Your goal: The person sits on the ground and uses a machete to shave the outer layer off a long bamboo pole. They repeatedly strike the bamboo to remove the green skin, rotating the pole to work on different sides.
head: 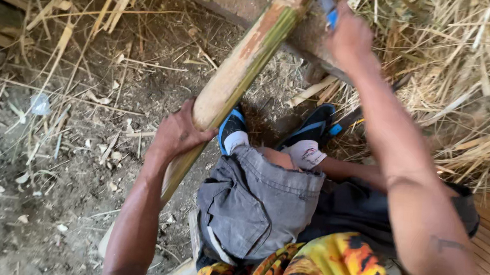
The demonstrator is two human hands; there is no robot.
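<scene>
Left hand (180, 132) grip closed around the bamboo pole (239, 69), low on its length; pole tilts up and away from that grip toward the top of view. Right hand (350, 39) grip clenched on a blue-handled tool (327, 9), just right of the pole's upper end. Dry straw (464, 83) lies right of that grip.

Our left hand (178, 132) sits at nine o'clock of our feet (273, 136), around a bamboo pole (244, 64) slanting toward one o'clock. Our right hand (350, 39) lies at one o'clock, straw (464, 83) at three, dirt ground (56, 171) at nine.
</scene>
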